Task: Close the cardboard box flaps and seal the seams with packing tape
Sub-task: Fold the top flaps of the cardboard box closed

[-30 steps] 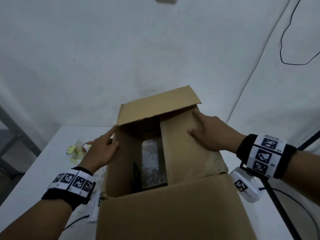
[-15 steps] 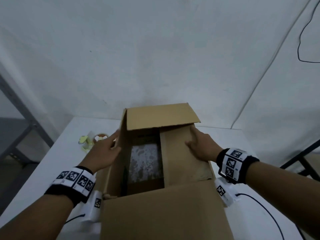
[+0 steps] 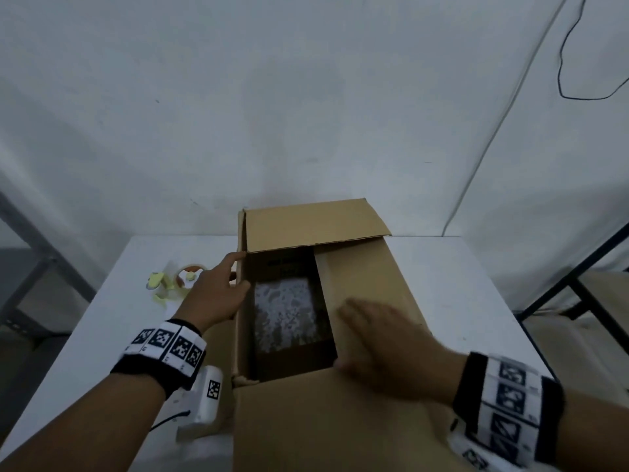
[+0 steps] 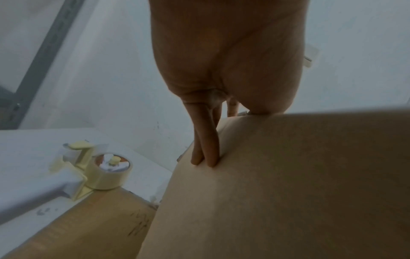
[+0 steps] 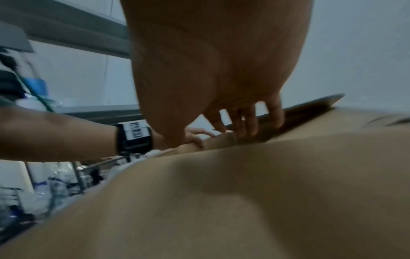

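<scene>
The cardboard box stands on the white table, its top partly open. The far flap tilts over the opening, the right flap is folded down across the right side of the opening, and the near flap slopes toward the camera. The left flap stands up along the left edge. Through the gap a mottled grey-and-white object shows inside the box; what it is cannot be told.

The left hand is at the left flap with its fingers straight and close together, their tips pressing on the outer face of the cardboard; the thumb lies at the flap's top edge. Nothing is gripped.

The right hand lies palm-down over the right flap near where it meets the near flap. It is motion-blurred in the head view; the right wrist view shows its fingers spread and only slightly bent, tips toward the cardboard, curled round nothing.

A tape dispenser with a roll of packing tape sits on the table just left of the box, beyond the left hand. Both wrists wear black bands with black-and-white square markers. A black cable hangs on the white wall behind.
</scene>
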